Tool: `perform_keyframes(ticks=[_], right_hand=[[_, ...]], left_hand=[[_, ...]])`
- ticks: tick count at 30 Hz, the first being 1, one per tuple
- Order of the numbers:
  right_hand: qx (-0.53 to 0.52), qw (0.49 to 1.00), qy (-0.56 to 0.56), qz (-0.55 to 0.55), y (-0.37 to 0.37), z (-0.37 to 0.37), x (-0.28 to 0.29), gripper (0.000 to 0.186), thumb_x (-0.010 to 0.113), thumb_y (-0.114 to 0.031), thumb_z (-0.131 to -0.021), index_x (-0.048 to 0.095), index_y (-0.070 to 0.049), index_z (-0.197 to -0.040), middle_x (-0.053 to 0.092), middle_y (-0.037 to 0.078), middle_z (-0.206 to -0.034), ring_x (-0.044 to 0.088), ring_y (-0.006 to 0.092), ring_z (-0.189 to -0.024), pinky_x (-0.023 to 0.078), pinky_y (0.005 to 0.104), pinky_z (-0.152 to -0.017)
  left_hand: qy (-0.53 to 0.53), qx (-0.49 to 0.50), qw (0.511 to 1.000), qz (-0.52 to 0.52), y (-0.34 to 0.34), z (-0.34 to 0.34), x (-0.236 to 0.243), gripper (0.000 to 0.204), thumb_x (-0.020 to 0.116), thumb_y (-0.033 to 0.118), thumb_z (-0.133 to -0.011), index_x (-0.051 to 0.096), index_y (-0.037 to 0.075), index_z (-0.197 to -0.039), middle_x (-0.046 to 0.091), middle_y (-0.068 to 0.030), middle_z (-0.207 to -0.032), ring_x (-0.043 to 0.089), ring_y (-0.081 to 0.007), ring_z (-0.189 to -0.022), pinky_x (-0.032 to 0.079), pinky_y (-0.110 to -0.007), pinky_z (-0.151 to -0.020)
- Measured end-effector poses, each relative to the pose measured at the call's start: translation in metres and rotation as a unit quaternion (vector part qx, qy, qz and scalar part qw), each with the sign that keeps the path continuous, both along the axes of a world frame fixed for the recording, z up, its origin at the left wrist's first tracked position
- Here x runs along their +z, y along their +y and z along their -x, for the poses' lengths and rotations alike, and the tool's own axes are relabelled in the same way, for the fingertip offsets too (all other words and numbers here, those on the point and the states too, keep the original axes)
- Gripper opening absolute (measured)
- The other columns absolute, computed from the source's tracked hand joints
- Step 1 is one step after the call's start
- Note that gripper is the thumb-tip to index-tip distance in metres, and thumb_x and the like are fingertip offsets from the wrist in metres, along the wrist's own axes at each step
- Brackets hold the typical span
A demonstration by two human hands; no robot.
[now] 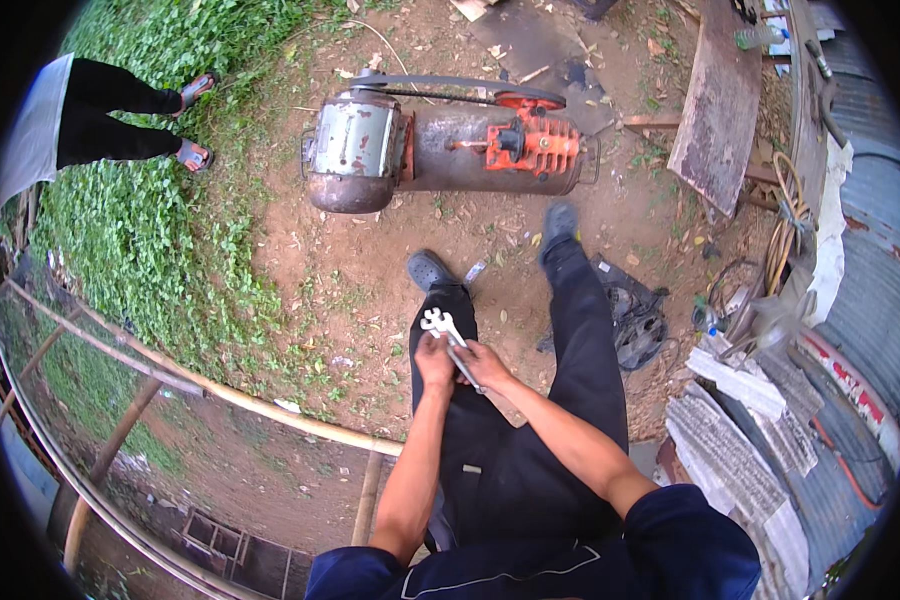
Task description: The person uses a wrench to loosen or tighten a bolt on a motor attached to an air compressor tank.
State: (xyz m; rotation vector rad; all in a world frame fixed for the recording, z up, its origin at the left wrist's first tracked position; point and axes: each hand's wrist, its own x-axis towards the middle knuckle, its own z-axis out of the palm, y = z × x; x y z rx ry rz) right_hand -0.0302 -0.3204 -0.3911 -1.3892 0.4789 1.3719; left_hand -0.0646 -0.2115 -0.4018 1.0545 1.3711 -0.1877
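Over my lap, my left hand (434, 362) is closed around a small bunch of open-ended wrenches (441, 323), with their pale jaws pointing away from me. Close beside it, my right hand (483, 367) is closed on a grey metal wrench (458, 343) that slants between the two hands. How many wrenches there are is hidden by my fingers. On the ground beyond my feet lies an air compressor with a rusty tank (445, 165), a grey motor (353, 140), an orange pump head (538, 143) and a black drive belt (440, 82).
Another person's legs (120, 110) stand at the far left on green ground plants. A bamboo rail (270, 412) runs along my left. To my right are a black piece of debris (632, 318), broken roofing sheets (730, 455), coiled hose (788, 215) and a wooden bench (715, 110).
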Motion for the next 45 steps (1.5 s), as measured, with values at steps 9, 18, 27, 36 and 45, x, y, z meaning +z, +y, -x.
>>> perform_keyframes(ticks=[9,18,27,36,45], right_hand=[[0.006,0.999,-0.020,0.045,0.060,0.059,-0.031,0.030,0.053,-0.035,-0.100,0.063,-0.007,-0.106,0.059,0.008,-0.062,0.056,0.0140,-0.044,0.042,0.0307,-0.040],[-0.153,0.952,-0.198,0.174,-0.040,0.089,-0.131,0.031,0.057,-0.036,-0.099,0.057,-0.007,-0.087,0.056,0.002,-0.062,0.046,0.0099,-0.042,0.035,0.0282,-0.037],[-0.477,0.860,0.033,0.178,-0.118,0.057,-0.220,0.030,0.053,-0.037,-0.101,0.057,-0.008,-0.097,0.058,0.002,-0.071,0.049,0.0094,-0.047,0.038,0.0260,-0.038],[-0.470,0.857,0.051,0.207,-0.123,0.082,-0.314,0.027,0.056,-0.031,-0.099,0.063,-0.005,-0.101,0.063,0.003,-0.074,0.051,0.0097,-0.048,0.039,0.0269,-0.039],[-0.341,0.820,-0.102,0.449,-0.218,0.071,-0.427,0.028,0.059,-0.028,-0.095,0.064,-0.002,-0.103,0.067,0.022,-0.088,0.065,0.0385,-0.086,0.048,0.0462,-0.076]], left_hand=[[-0.012,0.020,0.995,-0.101,0.045,0.067,-0.061,0.019,0.053,0.009,-0.098,0.057,-0.004,-0.112,0.064,-0.0085,-0.093,0.060,-0.0140,-0.079,0.048,-0.029,-0.066],[-0.050,-0.149,0.987,-0.037,-0.047,0.057,-0.095,0.040,0.062,0.020,-0.097,0.054,-0.003,-0.129,0.065,-0.0078,-0.114,0.061,-0.0117,-0.098,0.049,-0.024,-0.080],[-0.017,-0.254,0.965,0.069,-0.074,0.009,-0.108,0.044,0.058,0.031,-0.099,0.052,0.000,-0.128,0.063,-0.0112,-0.118,0.063,-0.0187,-0.104,0.051,-0.032,-0.087],[0.007,-0.370,0.922,0.114,-0.093,0.009,-0.198,0.021,0.057,0.028,-0.099,0.059,0.007,-0.095,0.059,-0.0005,-0.075,0.051,-0.0076,-0.059,0.041,-0.024,-0.054],[0.073,-0.562,0.759,0.319,-0.119,-0.023,-0.122,0.041,0.043,0.047,-0.103,0.059,0.009,-0.102,0.056,0.0001,-0.075,0.043,-0.0058,-0.059,0.031,-0.023,-0.052]])
